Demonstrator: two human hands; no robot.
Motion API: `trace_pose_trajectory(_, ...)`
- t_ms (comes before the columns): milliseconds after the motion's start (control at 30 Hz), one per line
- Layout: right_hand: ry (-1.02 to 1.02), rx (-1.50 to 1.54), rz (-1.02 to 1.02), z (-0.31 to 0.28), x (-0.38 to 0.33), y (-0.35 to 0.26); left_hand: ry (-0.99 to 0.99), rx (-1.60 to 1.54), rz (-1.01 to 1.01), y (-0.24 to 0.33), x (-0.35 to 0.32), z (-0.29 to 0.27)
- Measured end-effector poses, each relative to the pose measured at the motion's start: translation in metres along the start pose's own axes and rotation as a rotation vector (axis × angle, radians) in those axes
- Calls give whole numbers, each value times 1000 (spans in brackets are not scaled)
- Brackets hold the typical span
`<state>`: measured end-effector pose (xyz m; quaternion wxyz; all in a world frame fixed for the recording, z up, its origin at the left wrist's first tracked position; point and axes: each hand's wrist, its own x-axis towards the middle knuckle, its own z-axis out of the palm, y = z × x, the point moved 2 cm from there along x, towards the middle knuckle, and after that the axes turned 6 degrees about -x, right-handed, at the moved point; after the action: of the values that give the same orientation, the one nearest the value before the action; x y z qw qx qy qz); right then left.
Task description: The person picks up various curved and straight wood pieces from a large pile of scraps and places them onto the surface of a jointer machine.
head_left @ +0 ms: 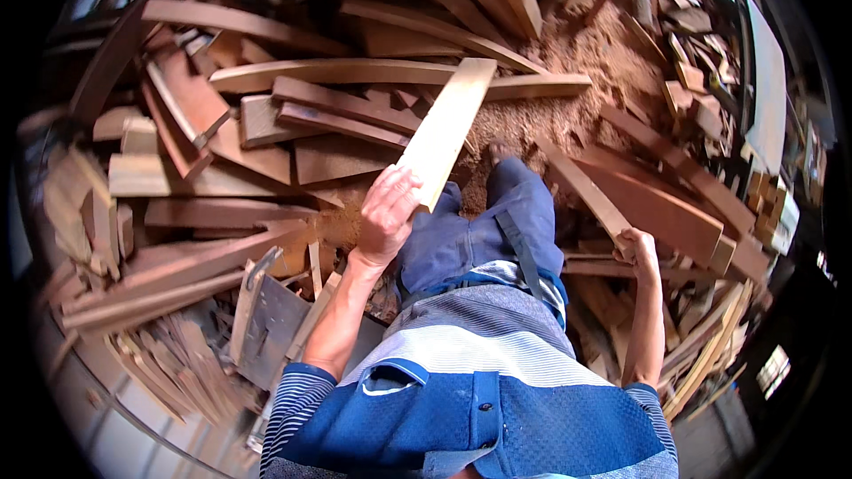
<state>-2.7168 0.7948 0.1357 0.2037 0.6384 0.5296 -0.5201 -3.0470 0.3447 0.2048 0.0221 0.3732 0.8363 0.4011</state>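
My left hand [389,213] is closed round the near end of a pale, flat wooden board [451,129], which points away from me and slants to the right over the wood pile. Off to the right, my right hand [635,248] grips the near end of a narrow brown wooden strip [581,184]. That strip runs away from me and to the left, its far end above the sawdust. Both hands are well apart, either side of my blue trousers.
Stacked offcuts and planks [222,173] lie thick on the left. Reddish sawdust [577,62] covers the ground ahead. Wide reddish boards [652,204] lie beside my right hand, and small scraps [697,62] heap up at the far right. A grey metal piece [266,324] stands at the near left.
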Motion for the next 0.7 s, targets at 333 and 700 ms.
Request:
trace_pose_trajectory(333,340,-733,-236,-121,46,-51,114,78,-135,91,-25,-8)
trace_pose_trajectory(700,570,-1148,-319,-205,146,42,803,-660,-743,131,-33,31)
